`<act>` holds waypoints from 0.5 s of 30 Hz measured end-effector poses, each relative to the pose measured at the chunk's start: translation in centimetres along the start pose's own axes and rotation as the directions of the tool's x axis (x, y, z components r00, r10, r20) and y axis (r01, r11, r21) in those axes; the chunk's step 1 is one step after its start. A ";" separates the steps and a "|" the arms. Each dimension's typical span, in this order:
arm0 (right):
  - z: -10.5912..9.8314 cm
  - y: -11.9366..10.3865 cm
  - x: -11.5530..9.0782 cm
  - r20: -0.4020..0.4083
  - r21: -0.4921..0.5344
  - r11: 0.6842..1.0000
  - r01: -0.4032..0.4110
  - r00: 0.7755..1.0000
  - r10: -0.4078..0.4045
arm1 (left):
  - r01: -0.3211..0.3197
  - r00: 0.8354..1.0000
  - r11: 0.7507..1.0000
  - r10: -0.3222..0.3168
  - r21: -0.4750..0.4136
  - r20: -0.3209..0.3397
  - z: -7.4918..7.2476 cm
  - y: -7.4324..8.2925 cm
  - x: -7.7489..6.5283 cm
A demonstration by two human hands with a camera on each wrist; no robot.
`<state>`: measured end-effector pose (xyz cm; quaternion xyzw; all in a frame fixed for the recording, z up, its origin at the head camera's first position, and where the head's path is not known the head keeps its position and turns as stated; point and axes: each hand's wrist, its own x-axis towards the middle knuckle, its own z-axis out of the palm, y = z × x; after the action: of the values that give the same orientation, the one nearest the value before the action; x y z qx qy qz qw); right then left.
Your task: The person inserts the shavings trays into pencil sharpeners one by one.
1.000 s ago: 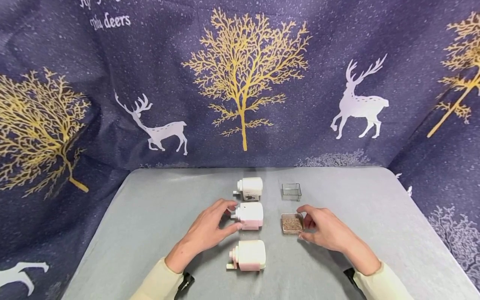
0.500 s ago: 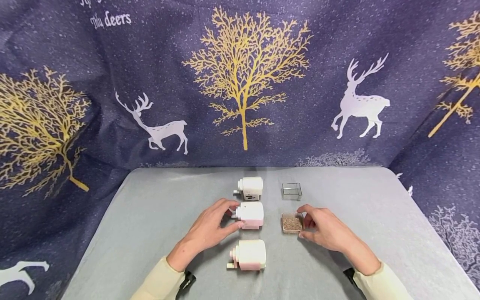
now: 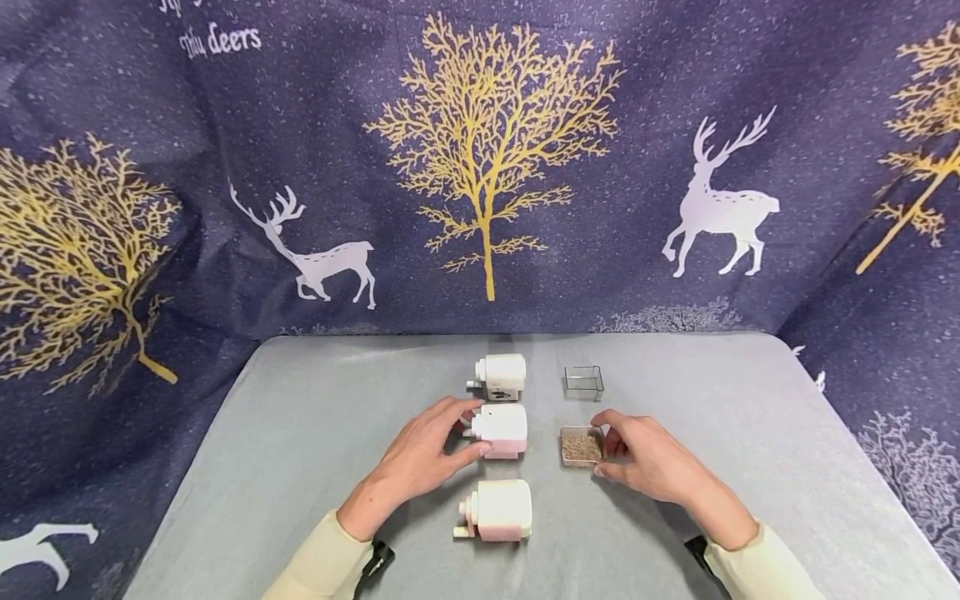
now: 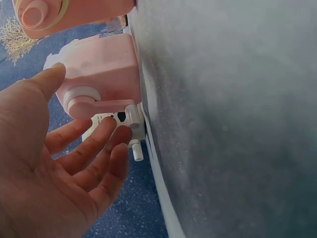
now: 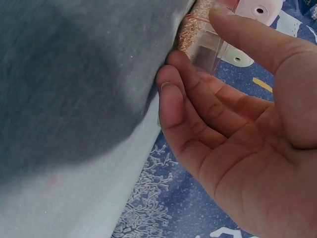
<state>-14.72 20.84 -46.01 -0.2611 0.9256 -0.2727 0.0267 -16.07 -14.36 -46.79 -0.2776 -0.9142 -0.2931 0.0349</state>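
Observation:
My left hand (image 3: 427, 450) is at the crank side of the middle pink-and-white pencil sharpener (image 3: 504, 433). Its fingers curve loosely past the crank, and the thumb tip lies against or very near the body. In the left wrist view this sharpener (image 4: 104, 69) shows its round crank hub in front of the palm (image 4: 44, 198). My right hand (image 3: 648, 454) holds a clear shavings tray (image 3: 582, 447) by its right end, thumb at the near corner and a finger at the far one. Brown shavings fill the tray (image 5: 190, 34), partly hidden by fingers in the right wrist view.
A white sharpener (image 3: 504, 377) stands behind the middle one, and a pink-and-cream one (image 3: 504, 510) in front. A clear tray (image 3: 583, 382) without shavings sits farther back on the grey table (image 3: 337, 400). A dark printed cloth (image 3: 315, 133) hangs behind.
My left hand has edged right, closer to the middle sharpener. The right hand has shifted slightly left, and the tray with shavings has moved with it.

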 end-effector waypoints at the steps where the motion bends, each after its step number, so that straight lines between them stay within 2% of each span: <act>1: 0.0 0.0 0.0 0.001 0.000 1.000 -0.001 1.000 0.001 | -0.002 1.000 1.000 0.002 0.001 0.000 0.0 0.0 0.0; 15: 0.2 -0.4 0.5 0.007 0.024 1.000 0.006 1.000 -0.006 | -0.008 1.000 1.000 0.008 -0.005 -0.018 0.0 0.2 0.3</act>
<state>-14.92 20.21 -45.97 -0.2645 0.9213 -0.2832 0.0323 -16.22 -14.05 -46.64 -0.2789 -0.9120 -0.2977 0.0437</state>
